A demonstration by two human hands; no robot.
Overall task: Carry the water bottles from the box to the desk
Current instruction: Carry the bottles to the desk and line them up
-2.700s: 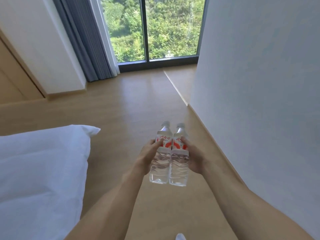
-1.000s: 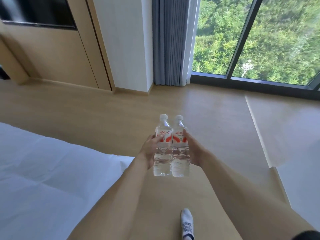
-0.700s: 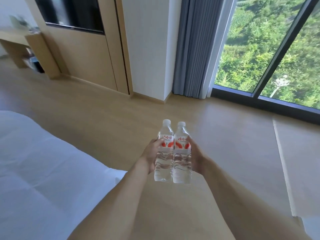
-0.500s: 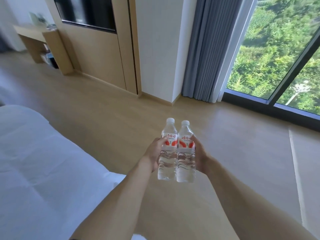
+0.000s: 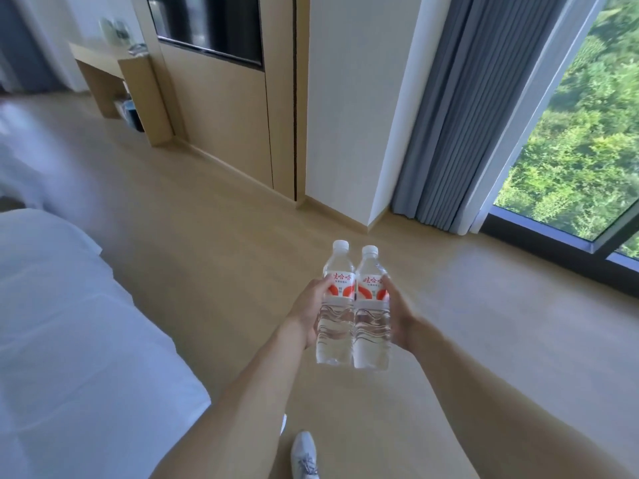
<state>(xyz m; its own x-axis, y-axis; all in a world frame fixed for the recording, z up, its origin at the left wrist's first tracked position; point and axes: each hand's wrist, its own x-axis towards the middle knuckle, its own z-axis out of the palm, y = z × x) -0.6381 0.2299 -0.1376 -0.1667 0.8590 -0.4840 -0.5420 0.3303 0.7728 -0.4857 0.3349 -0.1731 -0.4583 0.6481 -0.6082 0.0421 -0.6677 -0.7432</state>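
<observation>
Two clear water bottles with white caps and red-and-white labels stand upright side by side in front of me, pressed together between my hands. My left hand [image 5: 306, 307] grips the left bottle [image 5: 337, 305] from its left side. My right hand [image 5: 397, 312] grips the right bottle [image 5: 371, 312] from its right side. The wooden desk [image 5: 100, 65] stands far off at the upper left against the wall, with blurred items on top. The box is out of view.
A bed with white bedding [image 5: 69, 340] fills the left. Light wood floor [image 5: 207, 236] stretches toward the desk. A wall-mounted dark screen [image 5: 211, 25], a white pillar [image 5: 352, 108], grey curtain [image 5: 460, 115] and a large window [image 5: 581, 140] lie ahead. My shoe [image 5: 304, 456] shows at the bottom.
The view has swung left away from the window, bringing the desk and screen into sight. The bottles stay held together in both hands.
</observation>
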